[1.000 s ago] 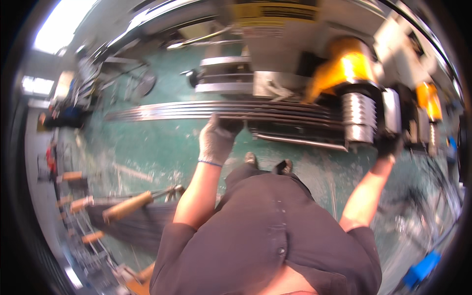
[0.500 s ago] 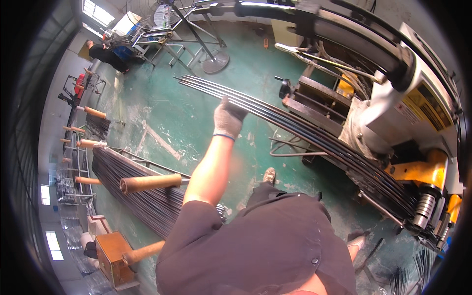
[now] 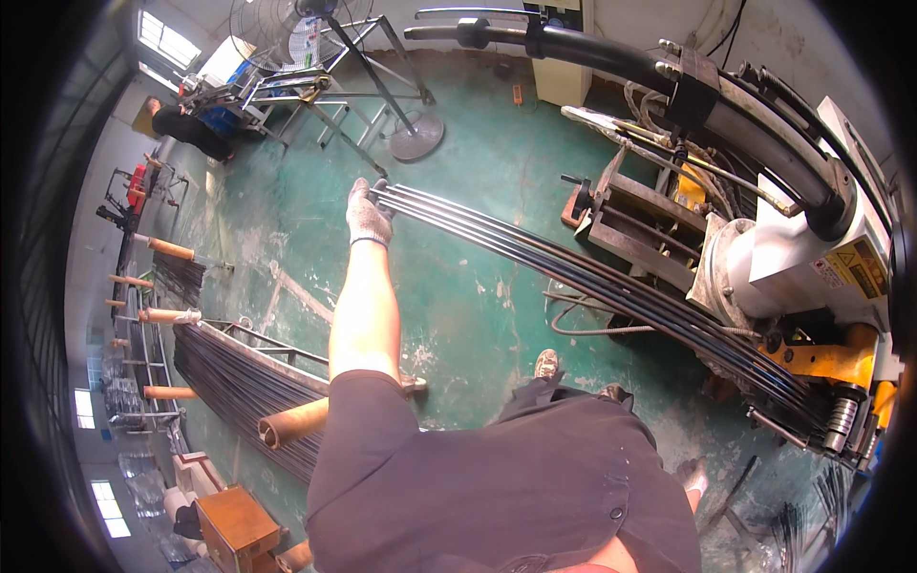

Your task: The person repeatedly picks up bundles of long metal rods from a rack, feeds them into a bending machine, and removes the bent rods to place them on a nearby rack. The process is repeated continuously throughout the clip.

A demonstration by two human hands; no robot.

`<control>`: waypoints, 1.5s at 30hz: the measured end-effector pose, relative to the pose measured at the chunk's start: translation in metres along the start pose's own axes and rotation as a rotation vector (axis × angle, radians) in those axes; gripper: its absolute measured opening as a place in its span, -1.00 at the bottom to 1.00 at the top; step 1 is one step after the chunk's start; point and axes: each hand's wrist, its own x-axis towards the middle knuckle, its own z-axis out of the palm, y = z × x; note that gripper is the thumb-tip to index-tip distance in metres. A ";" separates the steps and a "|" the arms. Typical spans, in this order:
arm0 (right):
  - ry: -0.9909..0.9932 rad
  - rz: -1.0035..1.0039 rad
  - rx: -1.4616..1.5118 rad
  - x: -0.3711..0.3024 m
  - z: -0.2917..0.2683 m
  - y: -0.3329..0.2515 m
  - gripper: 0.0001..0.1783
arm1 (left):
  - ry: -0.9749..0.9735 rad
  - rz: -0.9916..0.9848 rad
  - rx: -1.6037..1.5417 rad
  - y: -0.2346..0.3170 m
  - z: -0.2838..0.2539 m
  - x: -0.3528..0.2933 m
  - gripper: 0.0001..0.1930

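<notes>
My left hand [image 3: 369,218], in a pale knitted glove, is at the far left ends of several long, thin metal tubes [image 3: 535,246]. Its fingers curl about the ends, partly hidden by them. The tubes lie side by side and slant down to the right, shiny at the hand and darker farther on. Their other ends reach the yellow bending head [image 3: 826,358] of a large white machine [image 3: 778,263]. My right hand [image 3: 693,475], also gloved, is low beside my right side, mostly behind my body; its fingers are not clear.
On the left, a rack holds a heap of dark tubes [image 3: 239,392] between wrapped posts [image 3: 172,316]. A wooden box [image 3: 234,520] stands at lower left. Ahead are a fan's round base [image 3: 417,138] and a metal frame. Another person [image 3: 194,129] works at far left. More tubes [image 3: 791,535] are at lower right.
My left hand has moved left along the tubes, from partway along them to their ends. The view has shifted slightly; the tubes still slant to the machine.
</notes>
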 end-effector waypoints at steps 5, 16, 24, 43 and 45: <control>-0.031 -0.070 -0.167 -0.022 0.030 -0.001 -0.53 | -0.197 -0.034 0.026 0.002 0.013 -0.025 -0.60; 0.036 -0.148 -0.381 -0.046 0.091 0.010 -0.49 | -0.322 -0.173 0.009 -0.003 0.010 -0.085 -0.62; -0.069 -0.098 -0.469 -0.020 0.112 0.000 -0.20 | -0.432 -0.240 0.104 0.006 0.016 -0.107 -0.52; 0.090 -0.201 -0.525 -0.058 0.099 0.016 -0.68 | -0.372 -0.263 0.047 0.007 0.019 -0.104 -0.51; 0.096 -0.207 -0.542 -0.062 0.102 0.019 -0.69 | -0.396 -0.271 0.009 0.005 0.016 -0.102 -0.51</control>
